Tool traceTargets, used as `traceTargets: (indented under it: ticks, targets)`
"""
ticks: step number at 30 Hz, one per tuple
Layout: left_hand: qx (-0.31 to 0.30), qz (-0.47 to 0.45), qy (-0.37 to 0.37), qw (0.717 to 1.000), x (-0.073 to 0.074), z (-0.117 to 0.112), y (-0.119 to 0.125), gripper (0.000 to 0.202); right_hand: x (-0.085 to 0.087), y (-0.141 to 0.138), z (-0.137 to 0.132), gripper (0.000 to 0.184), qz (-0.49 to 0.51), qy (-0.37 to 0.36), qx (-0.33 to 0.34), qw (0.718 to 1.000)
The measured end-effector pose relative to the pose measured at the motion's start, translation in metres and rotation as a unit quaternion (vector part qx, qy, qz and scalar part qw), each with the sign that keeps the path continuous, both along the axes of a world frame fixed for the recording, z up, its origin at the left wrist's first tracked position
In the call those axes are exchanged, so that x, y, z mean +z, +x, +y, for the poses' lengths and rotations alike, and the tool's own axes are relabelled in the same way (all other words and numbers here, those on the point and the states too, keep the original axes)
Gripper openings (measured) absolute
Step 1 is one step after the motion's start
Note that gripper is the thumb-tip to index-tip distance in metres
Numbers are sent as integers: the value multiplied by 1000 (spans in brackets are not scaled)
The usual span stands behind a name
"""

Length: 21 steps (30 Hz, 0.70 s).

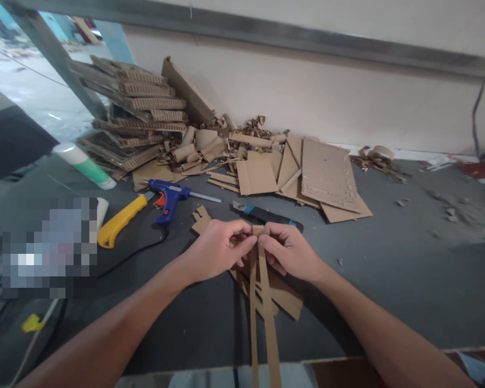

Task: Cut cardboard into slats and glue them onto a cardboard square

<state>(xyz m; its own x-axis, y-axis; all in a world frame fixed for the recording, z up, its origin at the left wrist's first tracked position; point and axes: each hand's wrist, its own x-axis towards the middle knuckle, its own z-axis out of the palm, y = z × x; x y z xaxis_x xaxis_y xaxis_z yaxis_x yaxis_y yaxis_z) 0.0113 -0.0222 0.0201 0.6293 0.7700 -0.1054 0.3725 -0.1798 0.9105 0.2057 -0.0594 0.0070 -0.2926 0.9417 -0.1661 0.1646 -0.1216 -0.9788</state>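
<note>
Both my hands meet at the middle of the table over a cardboard strip (269, 328), which bends at its top so that two lengths hang toward me past the front edge. My left hand (226, 245) pinches the bend from the left. From the right, my right hand (289, 248) pinches the same bend, its thumb close to the left thumb. Beneath the hands lie flat cardboard pieces (286, 299), partly covered. Just beyond my fingers rests a black and blue utility knife (270, 214) with its blade end to the left.
A blue glue gun (170, 199), a yellow-handled tool (123, 220) and a white-green tube (87, 166) lie to the left. Stacked corrugated cardboard (145, 108) stands at back left. Cardboard scraps (202, 143) and a corrugated sheet (327, 172) lie along the wall.
</note>
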Motion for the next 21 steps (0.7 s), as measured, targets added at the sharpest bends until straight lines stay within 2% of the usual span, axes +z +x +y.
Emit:
traceTargets:
  ticks: [5,12,21]
  targets:
    - [0,-11,-6,1000,0,2,0,25,4,-1,-1,31,-45,47,-25,998]
    - [9,0,40,999,5,-2,3,18,4,-2,-3,29,-45,48,-18,998]
    - [-3,6,92,996,7,0,3,15,-3,-4,-2,30,38,4,-15,999]
